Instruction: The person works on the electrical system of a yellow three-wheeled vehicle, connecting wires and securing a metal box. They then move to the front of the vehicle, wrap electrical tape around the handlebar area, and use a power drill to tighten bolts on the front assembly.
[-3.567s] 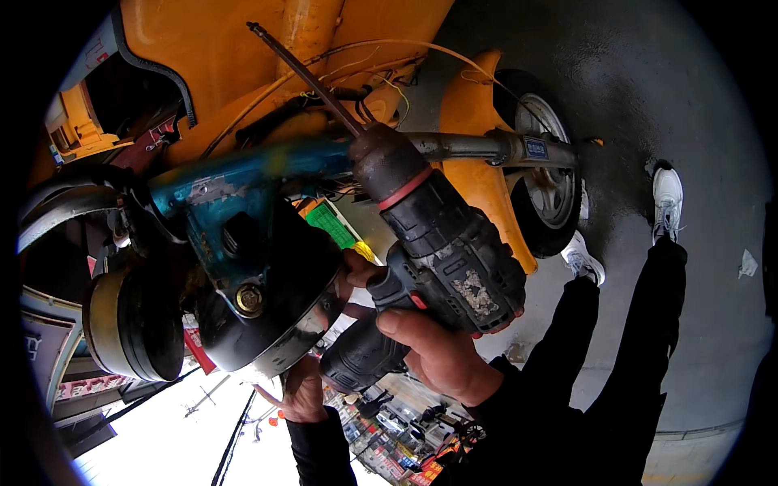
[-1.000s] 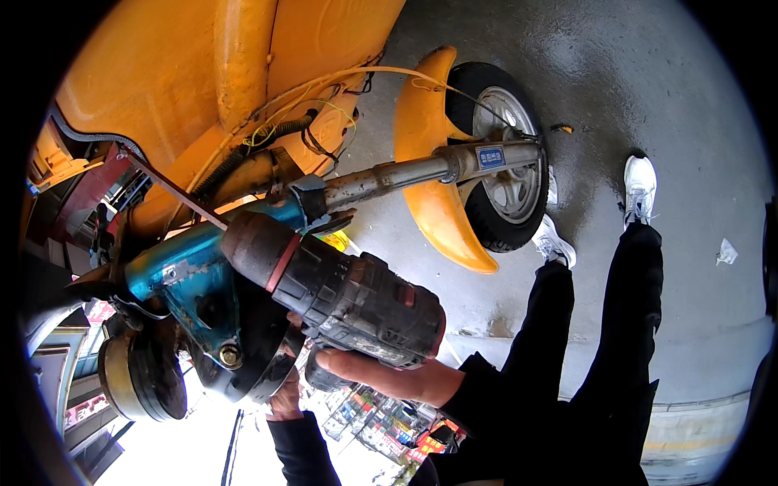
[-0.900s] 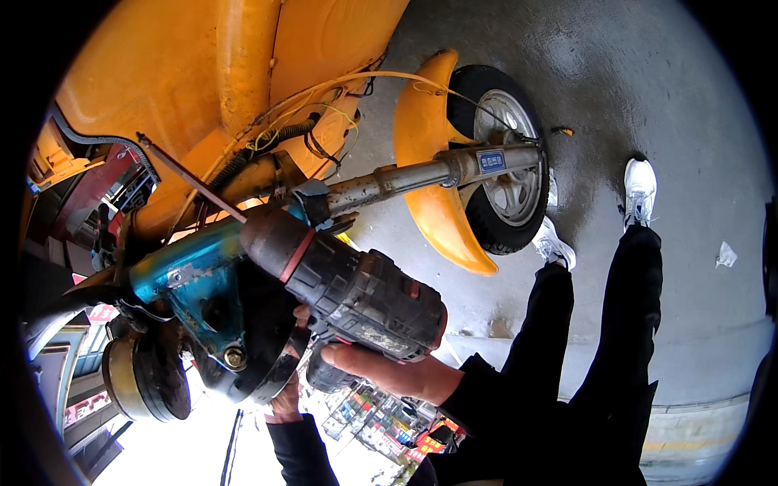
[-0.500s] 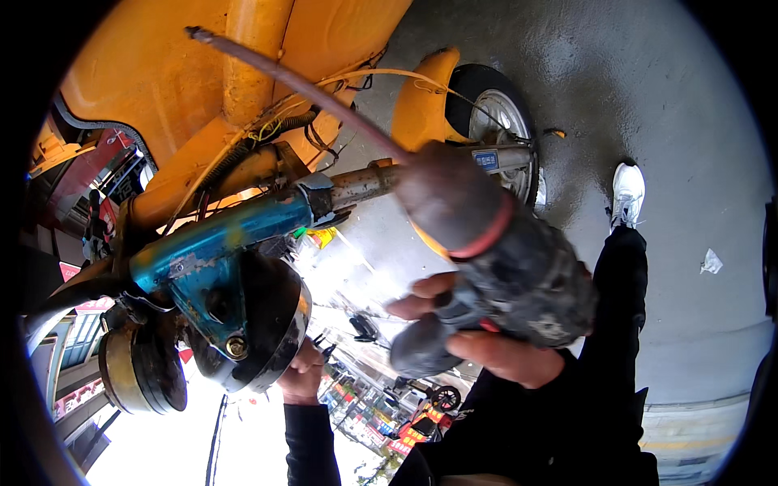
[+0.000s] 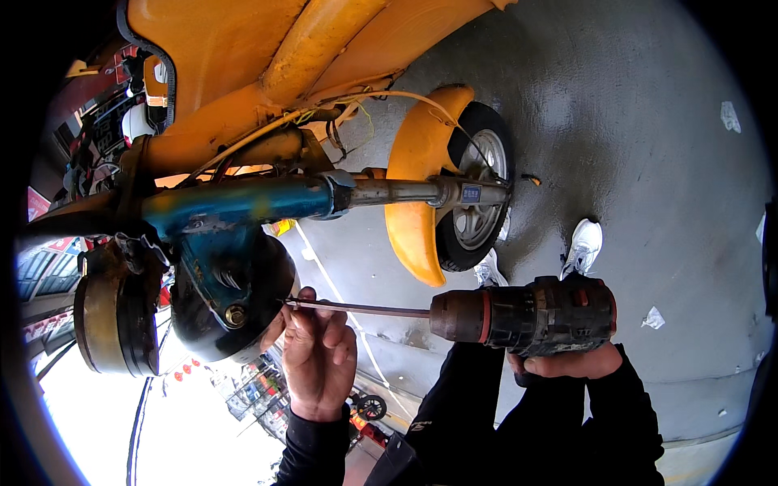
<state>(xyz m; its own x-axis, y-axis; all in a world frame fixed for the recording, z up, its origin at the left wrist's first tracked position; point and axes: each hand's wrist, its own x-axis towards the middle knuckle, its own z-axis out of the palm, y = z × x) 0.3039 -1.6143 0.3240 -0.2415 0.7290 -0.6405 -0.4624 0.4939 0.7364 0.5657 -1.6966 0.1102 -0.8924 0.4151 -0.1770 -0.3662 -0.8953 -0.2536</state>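
Observation:
My right hand [image 5: 571,364] is wrapped round the grip of a dark, worn cordless drill [image 5: 535,316] with a red ring. From its chuck a long, thin screwdriver bit [image 5: 373,309] points left, its tip at the edge of a black round headlight housing [image 5: 231,324]. My left hand [image 5: 318,356] is at that edge, fingers curled close around the bit's tip; what they pinch is hidden. A blue fork bracket [image 5: 211,279] with a bolt carries the housing.
Above is the orange body [image 5: 219,57] of a vehicle, with loose cables along it. A fork tube [image 5: 389,192] runs to a front wheel [image 5: 478,186] under an orange mudguard [image 5: 413,162]. White shoes [image 5: 585,245] stand on the wet grey floor [image 5: 648,162].
The drill has swung from slanting up and left to lying level, and its bit tip has come down to the headlight's edge. My left hand has moved up to the bit's tip.

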